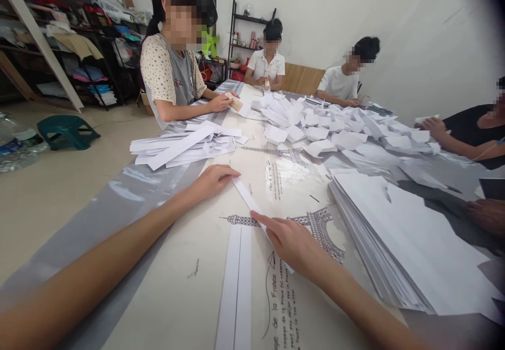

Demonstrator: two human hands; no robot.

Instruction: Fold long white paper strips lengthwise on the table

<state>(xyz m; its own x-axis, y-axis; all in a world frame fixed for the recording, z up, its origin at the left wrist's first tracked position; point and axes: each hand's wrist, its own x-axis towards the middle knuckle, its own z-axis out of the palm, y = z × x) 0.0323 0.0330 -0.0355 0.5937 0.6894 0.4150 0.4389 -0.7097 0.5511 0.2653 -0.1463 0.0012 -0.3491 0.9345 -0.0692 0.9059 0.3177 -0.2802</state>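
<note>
Evidently, the left hand (215, 181) pinched the far end of a narrow, straight white paper strip (245, 195), while the right hand (294, 242) laid its extended index finger on it, though whether its other fingers gripped anything could not be told. A heap of loose white paper strips (189, 142) lay beyond the left hand, and a thick stack of large white paper sheets (402, 234) right of the right.

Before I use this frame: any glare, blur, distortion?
Head view: glare streaks on the plastic table cover. Head view: top-right corner dark, wide-angle stretch toward edges. Head view: faces pixelated; left hand, right hand and paper strip fairly crisp.
</note>
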